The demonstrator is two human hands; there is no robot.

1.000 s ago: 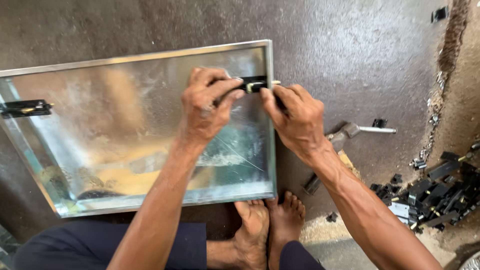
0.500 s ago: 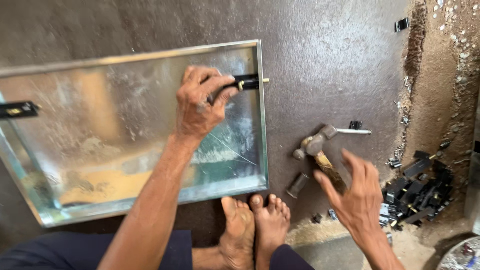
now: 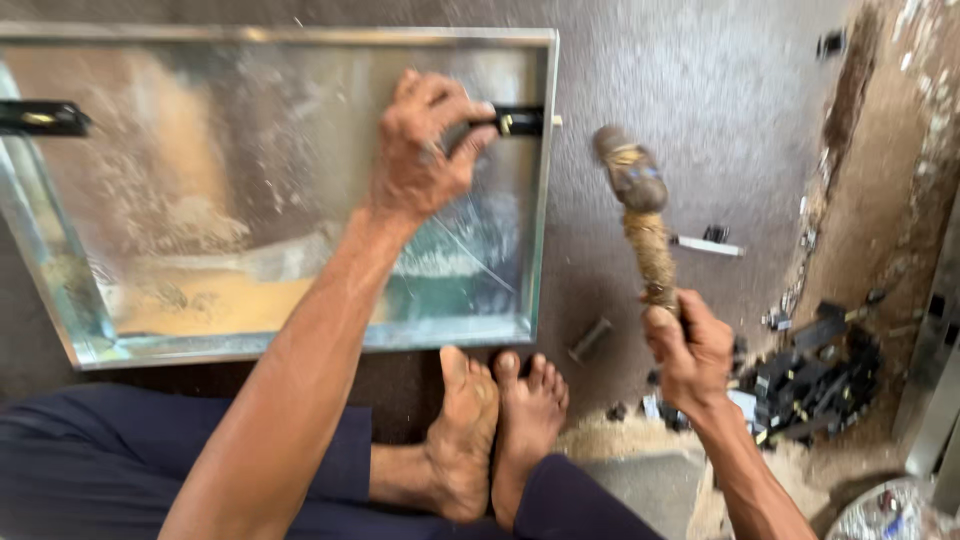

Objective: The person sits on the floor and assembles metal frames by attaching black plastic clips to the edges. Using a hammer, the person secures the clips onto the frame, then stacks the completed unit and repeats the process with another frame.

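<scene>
My left hand [image 3: 425, 160] is on the tray [image 3: 545, 200], near its right wall. The left fingers [image 3: 470, 135] are pinched shut on a small black clip [image 3: 520, 122]. The clip sits at the top right part of the tray, up against the right wall, w/ a little pin poking out past the wall. The clip lies flat, its long way going left to right, and the pin end points right, toward the hammer. My right hand [image 3: 690, 350] is lower and to the right, fingers wrapped tight round the hammer [image 3: 645, 230] handle. The hammer stands up and away from me, long way going near to far, head at the far end. The head hangs just right of the clip's pin end, close but not touching. So the clip is left of the hammer head, about level w/ it. Left hand is the one at the clip; right hand is well apart from it. Another black clip [image 3: 40, 118] sits on the tray's left wall. My feet [image 3: 495, 420] rest on the floor [image 3: 700, 70] by the tray's near edge. A heap of black bits [image 3: 810, 385] lies on the right.
</scene>
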